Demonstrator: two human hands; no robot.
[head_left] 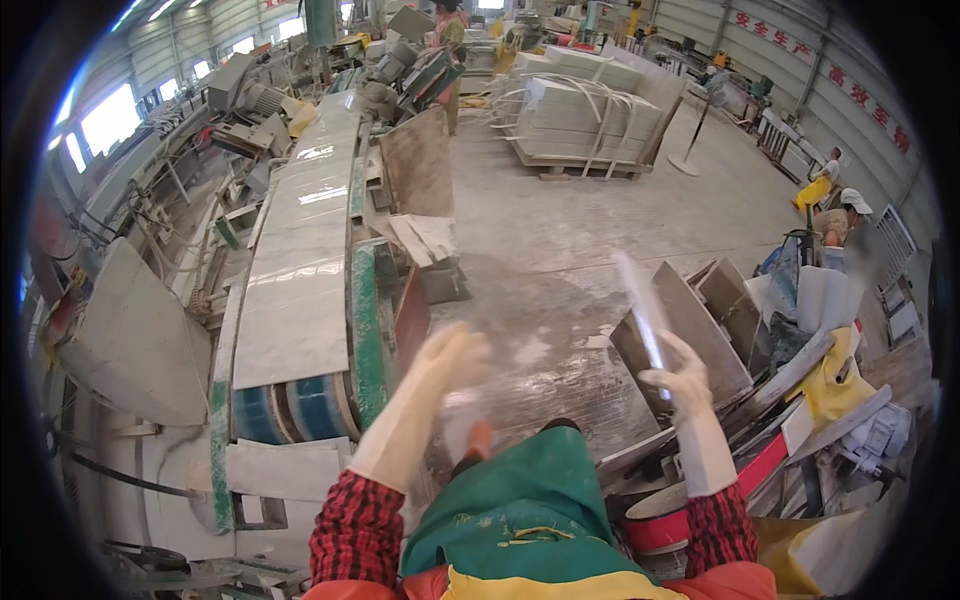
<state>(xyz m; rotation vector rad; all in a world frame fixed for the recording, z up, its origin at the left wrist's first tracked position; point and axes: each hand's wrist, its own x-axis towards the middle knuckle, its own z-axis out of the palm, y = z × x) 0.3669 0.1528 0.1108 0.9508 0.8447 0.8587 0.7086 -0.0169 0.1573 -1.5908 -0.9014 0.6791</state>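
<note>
My right hand (685, 378), in a pale glove, grips the lower end of a thin, narrow white strip (643, 305). The strip stands nearly upright, seen almost edge-on, and its upper part is blurred; its material cannot be told. My left hand (450, 358), gloved too, is in the air to the right of the conveyor with no object visible in it. Motion smears its fingers. A green apron (515, 490) hangs below my hands. Wet-looking pale stone slabs (295, 290) lie along the conveyor belt (318, 405) on the left.
Brown boards (685, 325) lean to the right of my right hand, near a red-sided round container (655, 520) and yellow cloth (835, 385). Strapped pale slabs (590, 115) sit on a pallet ahead. A crouching person (840, 220) is at the right; another person (449, 35) stands far ahead.
</note>
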